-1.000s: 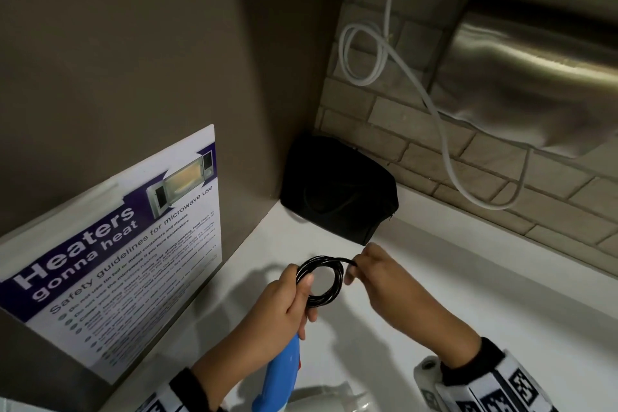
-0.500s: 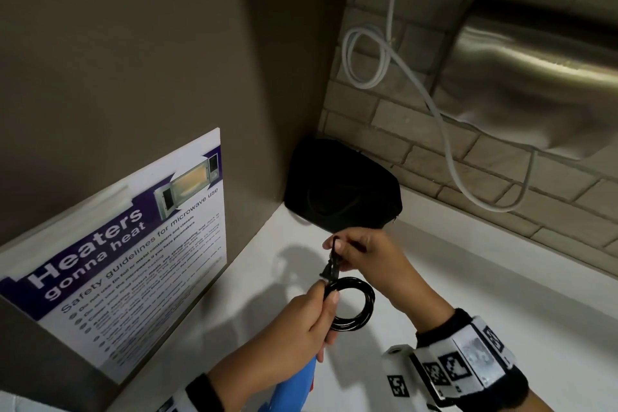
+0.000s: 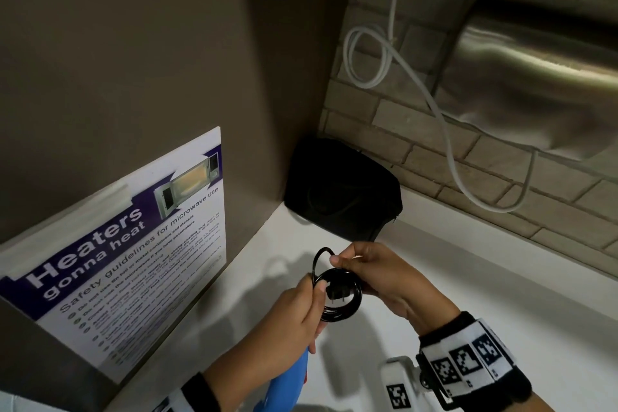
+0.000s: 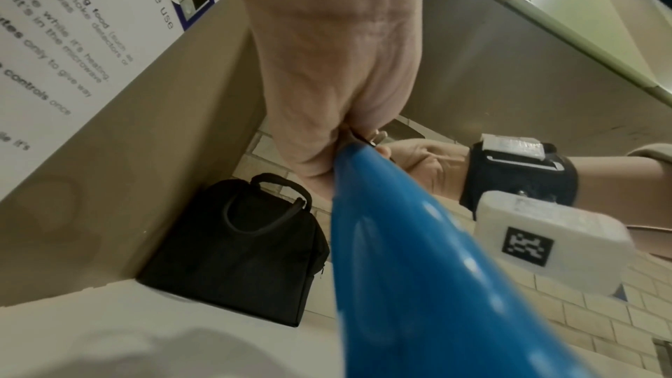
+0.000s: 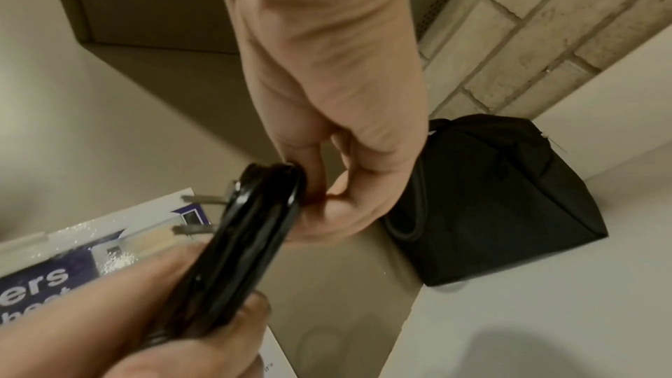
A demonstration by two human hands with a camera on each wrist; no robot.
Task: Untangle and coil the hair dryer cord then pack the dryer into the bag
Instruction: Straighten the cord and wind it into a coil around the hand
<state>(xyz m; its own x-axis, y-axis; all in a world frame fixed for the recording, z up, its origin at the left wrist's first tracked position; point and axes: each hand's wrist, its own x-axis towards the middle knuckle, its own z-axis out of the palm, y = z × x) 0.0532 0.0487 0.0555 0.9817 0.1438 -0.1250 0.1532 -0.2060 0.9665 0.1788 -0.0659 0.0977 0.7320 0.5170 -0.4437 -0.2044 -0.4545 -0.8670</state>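
Observation:
My left hand (image 3: 316, 298) grips the handle of the blue hair dryer (image 3: 287, 385) and pins the black cord coil (image 3: 351, 309) against its top with the thumb. The plug (image 3: 336, 293) lies across the coil's opening, prongs down. My right hand (image 3: 341, 261) pinches the last stretch of cord, which arches up in a small loop to the left. In the right wrist view the coil (image 5: 251, 240) is edge-on with the prongs (image 5: 196, 200) sticking out left. The black bag (image 3: 341, 191) stands in the corner just behind the hands, with its handles (image 4: 269, 206) up.
A microwave safety poster (image 3: 133, 254) leans on the brown panel at the left. A white cable (image 3: 444, 130) loops down the brick wall beside a steel appliance (image 3: 541, 77). The white counter (image 3: 501, 278) stretches off to the right.
The right hand brought the plug down from above the coil and laid it across the coil's opening. Both hands shifted slightly toward the bag.

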